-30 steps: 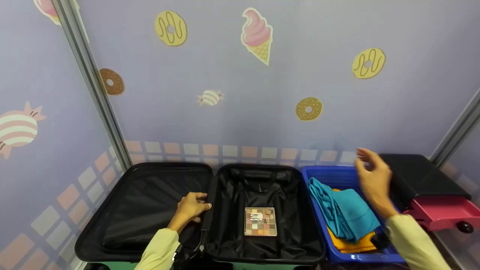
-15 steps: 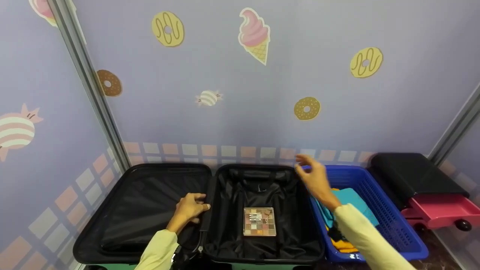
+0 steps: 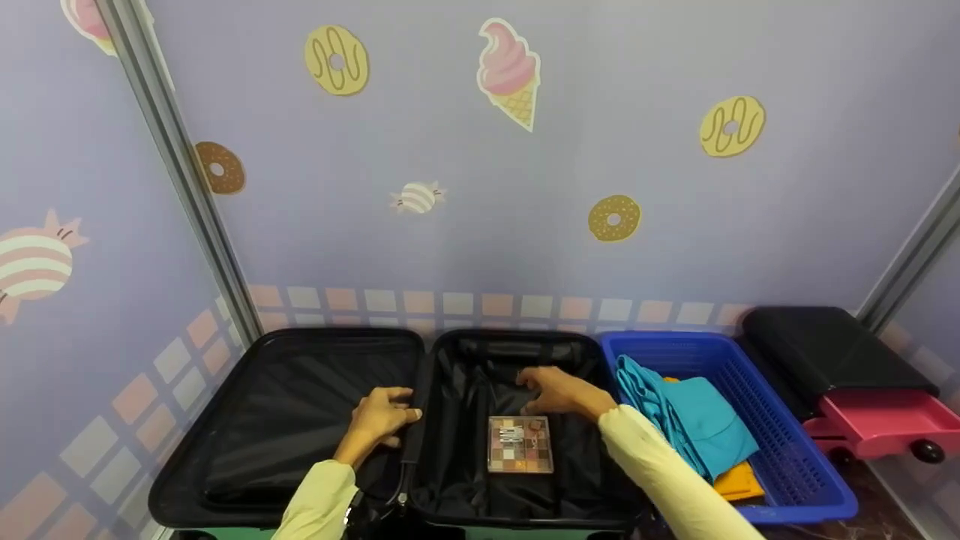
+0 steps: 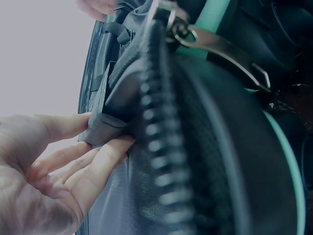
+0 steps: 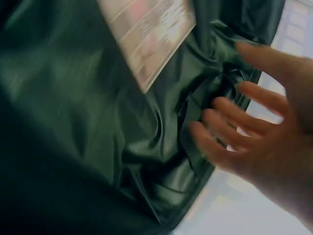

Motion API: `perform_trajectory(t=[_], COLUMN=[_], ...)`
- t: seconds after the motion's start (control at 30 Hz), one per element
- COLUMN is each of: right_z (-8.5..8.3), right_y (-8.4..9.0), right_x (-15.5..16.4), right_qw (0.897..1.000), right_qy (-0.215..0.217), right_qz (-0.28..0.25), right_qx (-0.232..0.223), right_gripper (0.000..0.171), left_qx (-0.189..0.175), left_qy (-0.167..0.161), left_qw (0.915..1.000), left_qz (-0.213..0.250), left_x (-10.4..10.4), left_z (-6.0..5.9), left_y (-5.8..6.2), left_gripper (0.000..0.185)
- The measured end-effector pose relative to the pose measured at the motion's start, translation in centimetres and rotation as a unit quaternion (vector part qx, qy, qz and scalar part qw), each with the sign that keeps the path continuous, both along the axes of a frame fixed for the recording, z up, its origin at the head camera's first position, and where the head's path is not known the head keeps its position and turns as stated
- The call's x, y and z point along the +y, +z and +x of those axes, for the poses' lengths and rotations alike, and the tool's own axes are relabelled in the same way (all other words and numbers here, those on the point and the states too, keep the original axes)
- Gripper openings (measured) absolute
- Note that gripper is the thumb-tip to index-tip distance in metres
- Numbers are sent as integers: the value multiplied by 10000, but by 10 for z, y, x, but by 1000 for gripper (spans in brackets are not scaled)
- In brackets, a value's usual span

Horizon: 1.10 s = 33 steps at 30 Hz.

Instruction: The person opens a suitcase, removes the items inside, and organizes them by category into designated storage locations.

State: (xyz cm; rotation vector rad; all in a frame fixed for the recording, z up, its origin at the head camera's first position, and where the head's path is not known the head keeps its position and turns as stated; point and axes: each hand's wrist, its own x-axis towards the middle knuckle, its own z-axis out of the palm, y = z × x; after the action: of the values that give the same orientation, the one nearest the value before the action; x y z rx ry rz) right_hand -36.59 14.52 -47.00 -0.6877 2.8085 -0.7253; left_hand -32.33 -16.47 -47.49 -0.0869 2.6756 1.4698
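An open black-lined suitcase [image 3: 442,495] lies flat with its two halves side by side. At the hinge strip between them, my left hand [image 3: 382,420] pinches a dark fabric flap [image 4: 105,125] between thumb and fingers. A metal zipper [image 4: 164,147] runs close beside it in the left wrist view. Inside the right half lies an eyeshadow palette [image 3: 520,445] with a clear lid over many-coloured pans. Just beyond the palette's far edge hovers my right hand [image 3: 556,391], its fingers loosely bent and holding nothing.
Right of the suitcase stands a blue plastic basket [image 3: 814,469] with folded teal cloth [image 3: 701,420] and orange cloth [image 3: 739,482]. Farther right is a black box-like thing [image 3: 832,349] over a pink tray on wheels [image 3: 892,424]. A patterned wall [image 3: 465,247] rises behind.
My right hand has moved left from above the basket's right side, across the basket, and down into the suitcase's right half near the palette. The left hand stays in place.
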Motion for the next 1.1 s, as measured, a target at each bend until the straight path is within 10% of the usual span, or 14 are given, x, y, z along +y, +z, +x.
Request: perform_trajectory(t=[0.37, 0.73, 1.1], right_z=[1, 10, 8], right_y=[-27, -45, -39], right_x=[-14, -23, -20], right_qw=[9913, 9904, 9917], right_qy=[-244, -220, 487], right_qz=[478, 1248, 1021], right_qx=[-1205, -551, 610], right_gripper=[58, 64, 19], left_qx=[73, 107, 110], left_qy=[88, 65, 43], left_qw=[9994, 9985, 9989], left_qz=[337, 538, 456], left_x=[-1, 0, -1], left_z=[1, 2, 3], left_y=[1, -1, -2], left_gripper=[54, 54, 49])
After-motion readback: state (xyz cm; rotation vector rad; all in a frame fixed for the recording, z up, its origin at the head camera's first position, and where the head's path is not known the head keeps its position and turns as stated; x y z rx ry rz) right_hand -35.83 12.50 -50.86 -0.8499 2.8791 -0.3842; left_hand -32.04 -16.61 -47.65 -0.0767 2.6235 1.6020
